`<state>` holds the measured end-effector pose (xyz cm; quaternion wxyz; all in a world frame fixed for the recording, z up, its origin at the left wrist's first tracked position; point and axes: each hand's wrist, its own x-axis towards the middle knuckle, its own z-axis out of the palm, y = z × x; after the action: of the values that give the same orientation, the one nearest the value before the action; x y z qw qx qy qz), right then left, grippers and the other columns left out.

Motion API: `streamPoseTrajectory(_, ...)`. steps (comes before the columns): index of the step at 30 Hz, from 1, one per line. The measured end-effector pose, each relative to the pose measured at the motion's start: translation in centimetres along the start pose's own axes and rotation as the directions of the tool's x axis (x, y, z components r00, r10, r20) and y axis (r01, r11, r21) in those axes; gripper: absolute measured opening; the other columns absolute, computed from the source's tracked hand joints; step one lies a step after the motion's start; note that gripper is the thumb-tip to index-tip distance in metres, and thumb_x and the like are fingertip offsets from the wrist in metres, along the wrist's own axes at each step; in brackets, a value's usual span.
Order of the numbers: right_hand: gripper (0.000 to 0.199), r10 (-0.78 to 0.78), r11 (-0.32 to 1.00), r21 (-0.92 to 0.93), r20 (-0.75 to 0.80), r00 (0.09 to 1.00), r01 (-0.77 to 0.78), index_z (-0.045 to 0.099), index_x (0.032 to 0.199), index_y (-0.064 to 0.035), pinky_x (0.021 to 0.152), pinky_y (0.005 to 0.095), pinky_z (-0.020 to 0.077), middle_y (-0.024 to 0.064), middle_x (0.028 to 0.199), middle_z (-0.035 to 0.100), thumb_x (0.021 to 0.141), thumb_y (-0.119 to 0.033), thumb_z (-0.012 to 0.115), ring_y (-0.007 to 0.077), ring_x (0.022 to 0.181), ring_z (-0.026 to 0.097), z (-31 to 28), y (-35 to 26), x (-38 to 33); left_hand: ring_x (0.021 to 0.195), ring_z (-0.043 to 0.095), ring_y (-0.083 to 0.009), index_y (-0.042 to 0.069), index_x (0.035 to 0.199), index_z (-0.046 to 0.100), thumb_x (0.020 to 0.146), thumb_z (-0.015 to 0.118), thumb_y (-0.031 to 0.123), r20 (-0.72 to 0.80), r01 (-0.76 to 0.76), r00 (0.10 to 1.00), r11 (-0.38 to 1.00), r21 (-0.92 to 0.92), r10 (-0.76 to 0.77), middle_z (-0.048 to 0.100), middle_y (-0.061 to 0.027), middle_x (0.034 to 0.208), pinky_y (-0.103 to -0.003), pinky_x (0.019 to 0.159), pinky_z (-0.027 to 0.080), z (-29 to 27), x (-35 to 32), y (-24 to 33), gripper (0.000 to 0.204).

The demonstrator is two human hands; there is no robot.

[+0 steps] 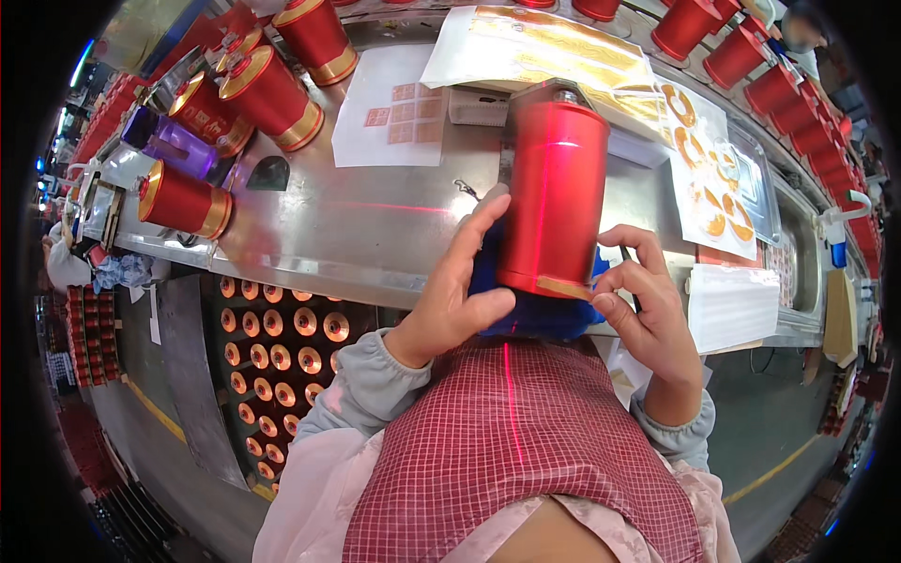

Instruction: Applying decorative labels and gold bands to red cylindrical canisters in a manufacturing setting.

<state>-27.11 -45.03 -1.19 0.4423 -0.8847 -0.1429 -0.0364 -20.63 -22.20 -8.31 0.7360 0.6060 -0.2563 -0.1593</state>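
Two hands are set around one red can (554, 192), which lies near the front edge of the steel table (375, 235), just right of centre. The left hand (457, 291) is curled against the can's left side with a blue cloth (535, 314) under it, fingers half closed and touching the wall. The right hand (648, 291) is pinched at the can's lower right rim, thumb and forefinger nearly closed on a thin gold strip (563, 286) at the base; a dark slim tool appears tucked in that hand, though it cannot be told clearly. A red laser line (542, 188) runs down the can.

More red cans (272, 94) lie at ten o'clock, gold label sheets (554, 47) at twelve o'clock, and a sheet of round gold stickers (704, 178) at two o'clock.

By judgement, the strip could be laid crooked if the can were rolled on the cloth, since only fingertips steady it. A crease could be pressed in where the pinch is tightest.
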Motion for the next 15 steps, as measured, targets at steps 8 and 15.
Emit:
streamPoseTrajectory(8, 0.013, 0.037, 0.999, -0.022, -0.046, 0.998, -0.038, 0.059, 0.08, -0.0031, 0.093, 0.0393, 0.0382, 0.0197, 0.115, 0.05, 0.082, -0.013, 0.068, 0.0322, 0.112, 0.047, 0.7, -0.2, 0.3, 0.133, 0.034, -0.0353, -0.007, 0.143, 0.019, 0.084, 0.067, 0.04, -0.139, -0.047, 0.985, 0.935, 0.35, 0.102, 0.033, -0.0265, 0.141, -0.042, 0.11, 0.027, 2.2, 1.1, -0.1, 0.09)
streamPoseTrajectory(15, 0.014, 0.054, 0.998, -0.034, -0.073, 0.996, -0.057, 0.06, 0.08, -0.0032, 0.093, 0.04, 0.0379, 0.0195, 0.114, 0.051, 0.082, -0.014, 0.069, 0.0319, 0.113, 0.047, 1.1, -0.2, 0.3, 0.134, 0.033, -0.0317, -0.006, 0.144, 0.02, 0.085, 0.067, 0.035, -0.092, -0.011, 0.996, 0.991, 0.133, 0.023, 0.033, -0.0239, 0.142, -0.04, 0.111, 0.025, 1.1, 0.9, -0.3, 0.086)
